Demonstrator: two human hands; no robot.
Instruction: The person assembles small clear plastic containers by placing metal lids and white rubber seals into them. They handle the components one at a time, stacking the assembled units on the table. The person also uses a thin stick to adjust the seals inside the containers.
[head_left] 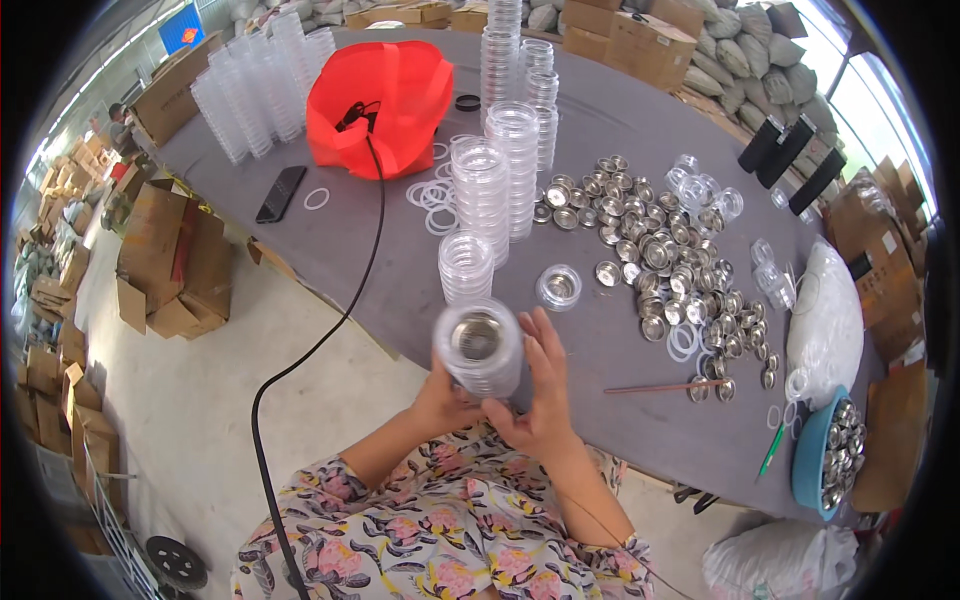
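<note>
Container stack [480,348] between both grips [443,404]

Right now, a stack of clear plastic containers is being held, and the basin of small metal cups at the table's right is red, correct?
Not red: the head view shows the basin of small metal cups is blue. The held stack of clear plastic containers is right.

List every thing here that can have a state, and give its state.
Left hand: closed around the held container stack
Right hand: beside that stack, fingers extended; grip unclear
Held container stack: raised, silvery piece at top
Red bag: open, black cable inside
Phone: lying flat, dark
Metal cups: heaped loosely
Blue basin: filled with metal pieces
</note>
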